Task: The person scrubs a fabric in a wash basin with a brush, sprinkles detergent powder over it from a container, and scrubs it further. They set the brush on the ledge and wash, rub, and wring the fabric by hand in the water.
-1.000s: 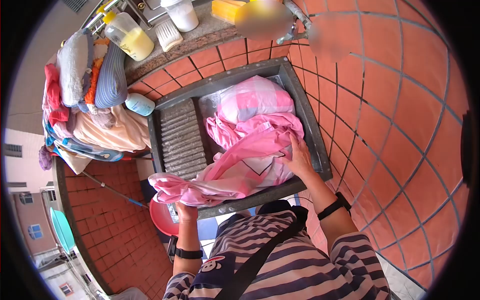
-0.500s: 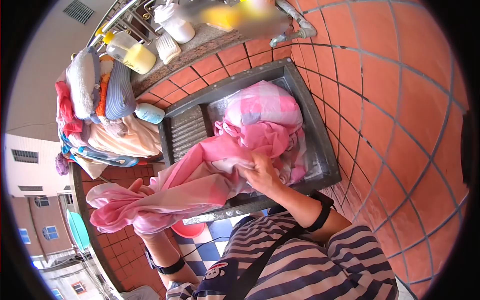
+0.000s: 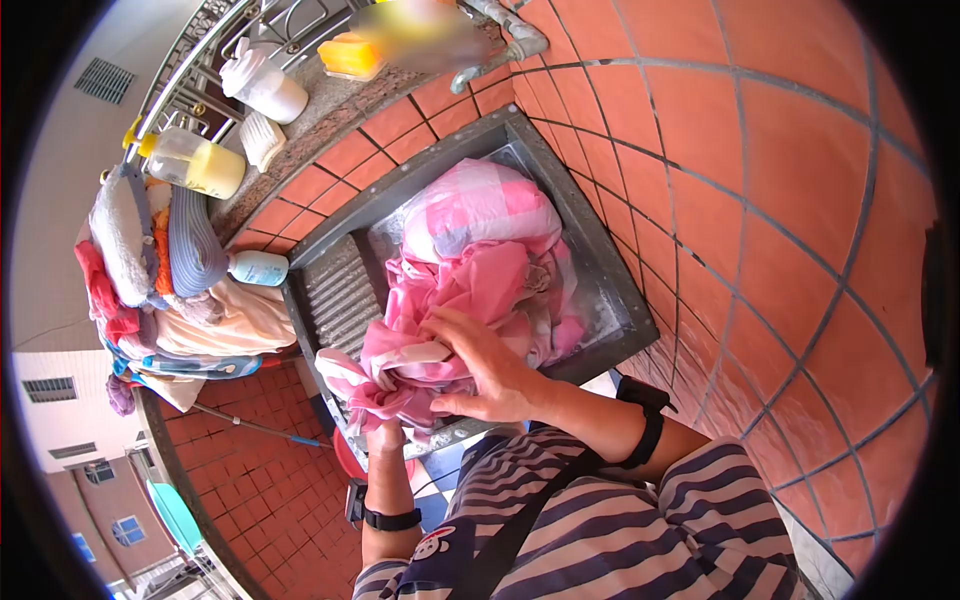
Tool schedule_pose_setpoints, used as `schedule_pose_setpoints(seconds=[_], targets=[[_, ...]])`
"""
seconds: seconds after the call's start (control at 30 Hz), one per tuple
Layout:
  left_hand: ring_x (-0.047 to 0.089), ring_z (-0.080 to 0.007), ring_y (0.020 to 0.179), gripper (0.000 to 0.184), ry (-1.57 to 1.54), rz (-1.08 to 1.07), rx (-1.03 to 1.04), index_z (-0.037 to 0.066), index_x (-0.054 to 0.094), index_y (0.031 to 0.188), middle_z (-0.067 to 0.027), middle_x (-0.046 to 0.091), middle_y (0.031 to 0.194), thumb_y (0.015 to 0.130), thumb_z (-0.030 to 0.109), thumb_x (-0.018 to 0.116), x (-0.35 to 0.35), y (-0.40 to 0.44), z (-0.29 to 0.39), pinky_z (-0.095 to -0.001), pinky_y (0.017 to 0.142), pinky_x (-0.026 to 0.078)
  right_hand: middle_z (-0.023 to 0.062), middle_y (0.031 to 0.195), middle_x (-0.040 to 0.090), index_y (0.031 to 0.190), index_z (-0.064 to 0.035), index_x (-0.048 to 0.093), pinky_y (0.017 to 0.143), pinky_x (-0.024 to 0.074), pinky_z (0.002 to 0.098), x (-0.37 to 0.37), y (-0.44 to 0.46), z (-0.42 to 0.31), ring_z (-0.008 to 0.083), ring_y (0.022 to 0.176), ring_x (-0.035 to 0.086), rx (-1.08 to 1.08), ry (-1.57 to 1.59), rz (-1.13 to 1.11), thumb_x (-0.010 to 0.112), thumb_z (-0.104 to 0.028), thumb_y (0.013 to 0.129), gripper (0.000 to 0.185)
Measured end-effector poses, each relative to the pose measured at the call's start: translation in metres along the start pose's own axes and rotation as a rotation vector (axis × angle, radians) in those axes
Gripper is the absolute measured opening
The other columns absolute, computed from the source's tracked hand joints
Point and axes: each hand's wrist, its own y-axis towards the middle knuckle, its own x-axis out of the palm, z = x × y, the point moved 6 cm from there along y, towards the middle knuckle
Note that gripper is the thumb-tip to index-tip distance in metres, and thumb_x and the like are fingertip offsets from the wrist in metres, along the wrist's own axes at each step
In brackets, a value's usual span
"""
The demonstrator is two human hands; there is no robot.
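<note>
A large pink-and-white checked cloth (image 3: pixel 465 275), looking like bedding, lies bunched and wet in a dark stone laundry sink (image 3: pixel 640 325). Its puffed-up part swells at the far end, and gathered folds hang over the near side. My left hand (image 3: pixel 386 437) is under the near bundle and holds it up; its fingers are mostly hidden by the folds. Over the same bundle, my right hand (image 3: pixel 492 372) has its thumb and fingers spread, fingertips against the cloth.
A ribbed washboard (image 3: pixel 342 290) is built into the sink's left side. Beside it are a pale blue bottle (image 3: pixel 259 268) and piled laundry (image 3: pixel 195 240). On the ledge stand a yellow-capped bottle (image 3: pixel 200 163), a white bottle (image 3: pixel 265 85) and a brush (image 3: pixel 262 142). Tiled wall (image 3: pixel 760 220) rises right.
My left hand has moved right and inward, bringing the stretched cloth into a bundle near the sink's edge. My right hand has loosened its grip and spread its fingers. The view has shifted.
</note>
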Motion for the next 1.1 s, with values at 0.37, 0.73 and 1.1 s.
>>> schedule_pose_setpoints(seconds=[0.37, 0.73, 1.1], targets=[[0.054, -0.0266, 0.108, 0.052, 0.015, 0.301, 0.675, -0.003, 0.039, 0.129, -0.0162, 0.049, 0.124, 0.094, 0.036, 0.044, -0.119, -0.015, 0.225, -0.0398, 0.096, 0.045, 0.027, 0.128, 0.045, 0.134, 0.0052, 0.035, 0.099, 0.039, 0.0405, -0.029, -0.143, 0.169, 0.0374, 0.12, 0.046, 0.743, -0.327, 0.07, 0.082, -0.031, 0.063, 0.092], [0.056, -0.0259, 0.104, 0.048, 0.478, 0.777, 0.979, -0.003, 0.042, 0.126, -0.0157, 0.051, 0.122, 0.094, 0.033, 0.043, -0.256, -0.124, 0.354, -0.0382, 0.091, 0.048, 0.0351, 0.147, 0.007, 0.142, 0.006, 0.019, 0.109, 0.0209, 0.054, 0.115, -0.062, 0.118, 0.0498, 0.137, 0.01, 0.195, -0.735, -0.064, 0.078, -0.027, 0.061, 0.105], [0.058, -0.0252, 0.101, 0.044, 0.767, 1.082, 0.969, -0.003, 0.044, 0.123, -0.0153, 0.053, 0.119, 0.095, 0.031, 0.043, -0.349, -0.195, 0.398, -0.0365, 0.086, 0.05, 0.035, 0.146, 0.015, 0.139, 0.0071, 0.024, 0.097, 0.0313, 0.0494, 0.199, -0.011, 0.091, 0.0461, 0.135, 0.024, -0.077, -0.715, 0.09, 0.072, -0.03, 0.065, 0.096]])
